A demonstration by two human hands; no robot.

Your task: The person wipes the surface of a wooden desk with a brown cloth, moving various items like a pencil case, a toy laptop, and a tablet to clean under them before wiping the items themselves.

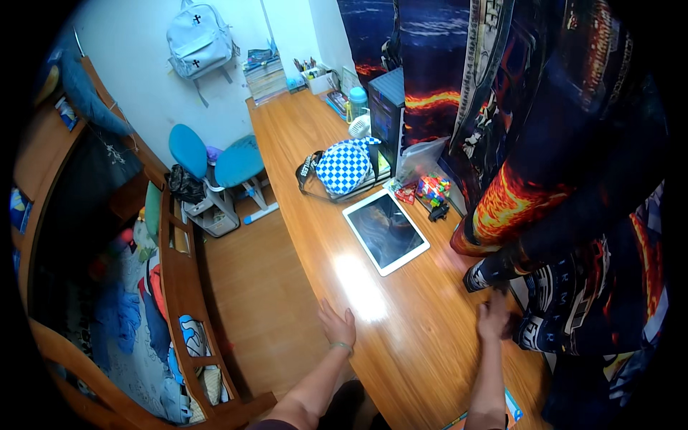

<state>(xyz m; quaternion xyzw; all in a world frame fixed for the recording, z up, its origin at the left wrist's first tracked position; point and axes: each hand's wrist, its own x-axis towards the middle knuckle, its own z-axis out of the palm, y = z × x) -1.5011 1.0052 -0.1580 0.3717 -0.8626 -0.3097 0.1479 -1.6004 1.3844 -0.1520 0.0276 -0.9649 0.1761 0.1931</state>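
My left hand (pixel 337 324), with a thin bracelet at the wrist, is at the near edge of the wooden desk (pixel 419 333), fingers apart and nothing in it. Toward the desk's far side, beside the patterned curtain (pixel 559 269), is my right hand (pixel 494 317); its fingertips are partly in shadow, so whether it touches the curtain is unclear. A white-framed tablet (pixel 386 232) lies on the desk beyond both hands, its screen dark with reflections. Past it sits a blue-and-white checkered bag (pixel 345 166) with a black strap, and a plastic bag of colourful small pieces (pixel 433 188).
A computer tower (pixel 387 115), white fan (pixel 359 126) and blue-lidded bottle (pixel 358 101) stand farther along the desk. A blue chair (pixel 240 161) is by its edge. A wooden bed frame (pixel 185 279) is at left. A booklet (pixel 512 406) lies beneath my right forearm.
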